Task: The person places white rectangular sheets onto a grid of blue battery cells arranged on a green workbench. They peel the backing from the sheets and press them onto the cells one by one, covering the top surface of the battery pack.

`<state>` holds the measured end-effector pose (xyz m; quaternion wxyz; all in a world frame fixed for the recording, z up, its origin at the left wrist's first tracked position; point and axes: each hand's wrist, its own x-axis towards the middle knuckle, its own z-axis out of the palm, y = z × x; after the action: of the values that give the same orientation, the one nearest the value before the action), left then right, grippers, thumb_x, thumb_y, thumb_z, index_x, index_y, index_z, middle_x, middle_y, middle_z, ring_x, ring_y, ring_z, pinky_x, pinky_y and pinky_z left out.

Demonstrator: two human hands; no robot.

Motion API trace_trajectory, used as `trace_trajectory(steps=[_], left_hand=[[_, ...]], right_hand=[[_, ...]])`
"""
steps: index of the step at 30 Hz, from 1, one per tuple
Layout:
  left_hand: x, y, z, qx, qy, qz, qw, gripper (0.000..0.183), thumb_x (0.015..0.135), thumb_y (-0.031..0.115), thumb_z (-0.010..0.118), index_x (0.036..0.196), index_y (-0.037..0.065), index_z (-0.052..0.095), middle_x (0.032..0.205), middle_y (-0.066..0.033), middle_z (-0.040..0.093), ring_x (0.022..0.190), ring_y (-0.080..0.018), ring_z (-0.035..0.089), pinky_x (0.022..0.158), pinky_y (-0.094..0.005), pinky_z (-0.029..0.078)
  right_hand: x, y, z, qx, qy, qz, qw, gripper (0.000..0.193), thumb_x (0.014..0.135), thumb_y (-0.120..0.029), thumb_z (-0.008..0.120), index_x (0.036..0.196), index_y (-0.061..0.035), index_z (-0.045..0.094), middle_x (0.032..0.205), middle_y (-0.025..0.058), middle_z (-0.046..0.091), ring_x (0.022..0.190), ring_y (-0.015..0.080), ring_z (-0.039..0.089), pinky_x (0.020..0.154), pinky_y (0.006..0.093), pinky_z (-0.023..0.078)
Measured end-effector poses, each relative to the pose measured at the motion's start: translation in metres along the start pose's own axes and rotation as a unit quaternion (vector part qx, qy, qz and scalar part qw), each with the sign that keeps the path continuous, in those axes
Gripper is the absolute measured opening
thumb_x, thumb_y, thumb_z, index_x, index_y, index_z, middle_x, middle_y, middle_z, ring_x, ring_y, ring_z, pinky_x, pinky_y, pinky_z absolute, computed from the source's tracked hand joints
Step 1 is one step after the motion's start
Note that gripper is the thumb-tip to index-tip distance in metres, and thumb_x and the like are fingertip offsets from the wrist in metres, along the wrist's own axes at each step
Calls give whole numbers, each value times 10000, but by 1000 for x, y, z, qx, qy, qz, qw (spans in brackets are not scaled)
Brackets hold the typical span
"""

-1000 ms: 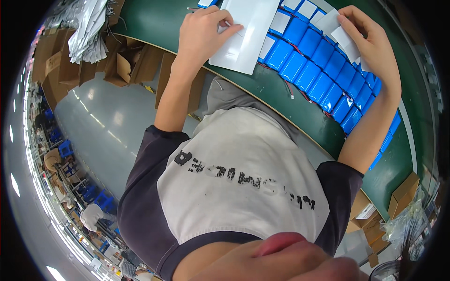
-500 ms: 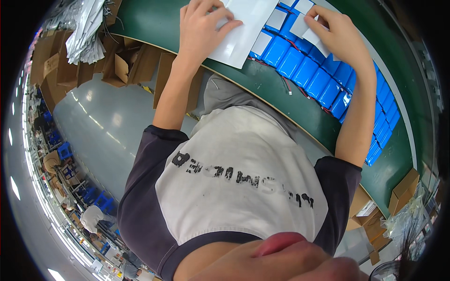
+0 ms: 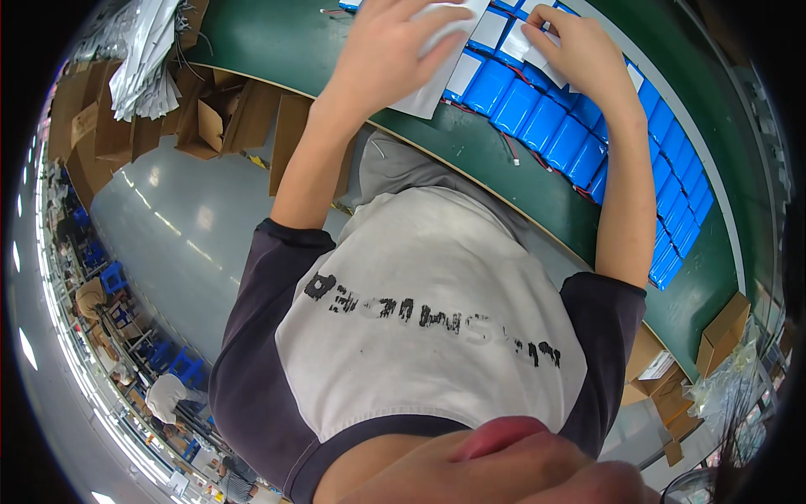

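Observation:
My left hand (image 3: 395, 59) is over a white sheet (image 3: 430, 94), fingers stretched out and thumb apart, slightly blurred. Whether its fingertips touch the sheet is hard to tell. Farther right, the thumb and fingers of my right hand (image 3: 583, 55) pinch a small white label (image 3: 538, 60) above the packs. Beneath it are rows of blue shrink-wrapped battery packs (image 3: 491, 88), laid close together, with red and black leads between rows. Several packs near the sheet carry a white label (image 3: 464, 74) on top. Part of the held label is hidden by my fingers.
The packs lie on a green table (image 3: 466, 139) with a pale strip along its far side. A loose lead with a white connector (image 3: 515, 160) reaches toward the near edge. Cardboard boxes (image 3: 222, 118) stand at the left, another box (image 3: 724, 336) at the right. Silvery strips (image 3: 147, 80) hang top left.
My left hand has shifted right across the white sheet, its fingers straighter, and a lead now shows left of it. My right hand has moved slightly left and up, still pinching a label.

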<state>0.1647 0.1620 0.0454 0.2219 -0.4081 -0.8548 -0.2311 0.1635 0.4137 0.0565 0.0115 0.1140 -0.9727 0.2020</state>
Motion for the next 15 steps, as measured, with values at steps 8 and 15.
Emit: trace_trajectory(steps=[8,15], left_hand=[[24,15,27,-12,-105,27,994,323,906,241,688,1156,37,707,1318,-173,574,1257,-392,483,1093,-504,391],[20,6,40,20,-97,88,991,344,902,255,670,1171,40,650,1300,-115,624,1268,-357,503,1136,-535,366]], right_hand=[[-6,2,0,-51,22,-27,998,244,918,-257,675,1075,-71,698,898,198,732,870,416,697,784,507,548],[-10,-1,-41,-54,160,-43,985,415,906,-126,664,1300,-52,556,905,207,693,858,382,689,761,461,535]])
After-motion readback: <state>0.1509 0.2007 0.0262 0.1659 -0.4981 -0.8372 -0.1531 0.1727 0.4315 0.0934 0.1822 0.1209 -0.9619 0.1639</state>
